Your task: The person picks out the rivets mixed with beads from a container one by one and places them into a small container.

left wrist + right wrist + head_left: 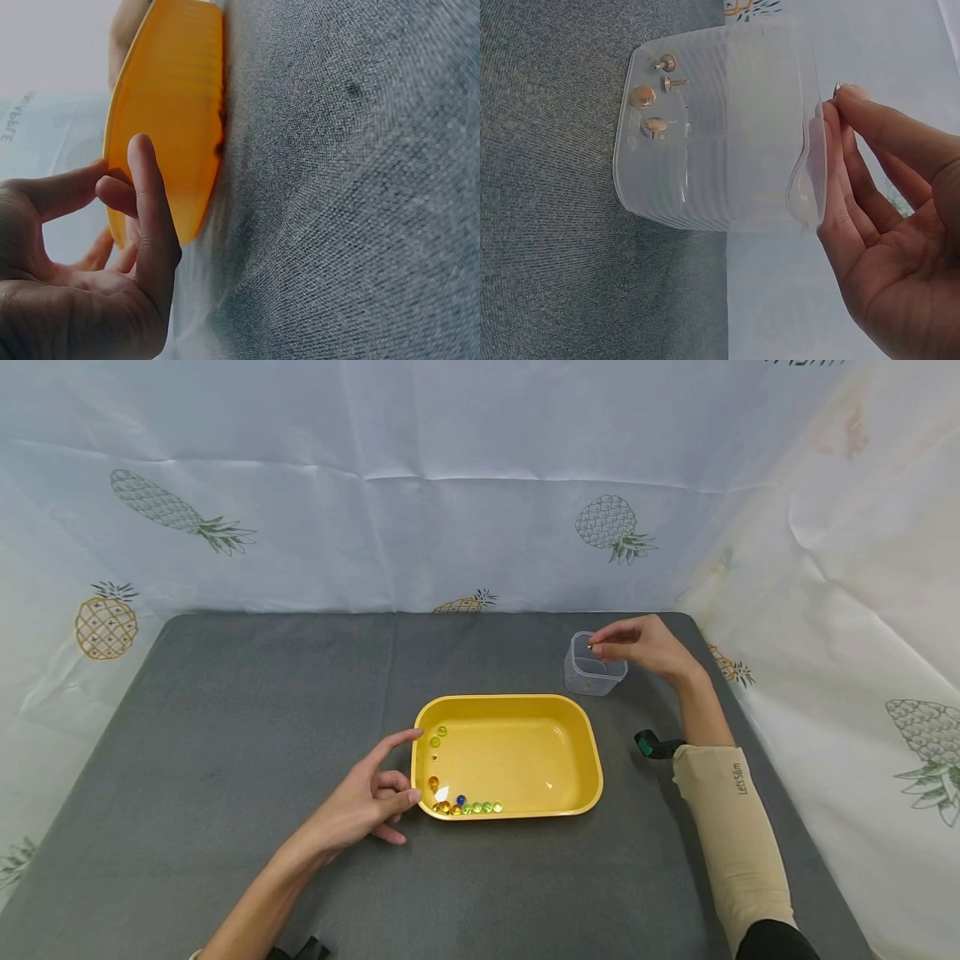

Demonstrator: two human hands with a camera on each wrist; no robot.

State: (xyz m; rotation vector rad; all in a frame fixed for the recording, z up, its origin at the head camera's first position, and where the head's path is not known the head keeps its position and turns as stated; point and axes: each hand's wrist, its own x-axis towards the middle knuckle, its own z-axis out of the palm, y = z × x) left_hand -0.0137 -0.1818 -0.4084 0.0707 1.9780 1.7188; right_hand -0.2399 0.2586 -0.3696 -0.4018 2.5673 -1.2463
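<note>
My right hand point(641, 643) pinches a small metal rivet point(590, 647) between thumb and fingertips, above the clear plastic container point(592, 681). In the right wrist view, only a sliver of the rivet point(836, 88) shows, and fingers touch the container's rim. Several gold rivets point(656, 125), with round caps and thin stems, lie inside. My left hand point(367, 797) rests its index finger and thumb on the left rim of the yellow tray point(525, 697). Its other fingers hang loosely outside the tray's wall in the left wrist view.
Inside the tray, several green glass beads point(477, 808), amber ones point(433, 782) and a blue one point(461, 799) lie along the left and near edges. A tiny gold piece point(435, 757) is among them. Grey cloth point(247, 718) covers the table; a pineapple-print curtain point(412, 527) hangs behind.
</note>
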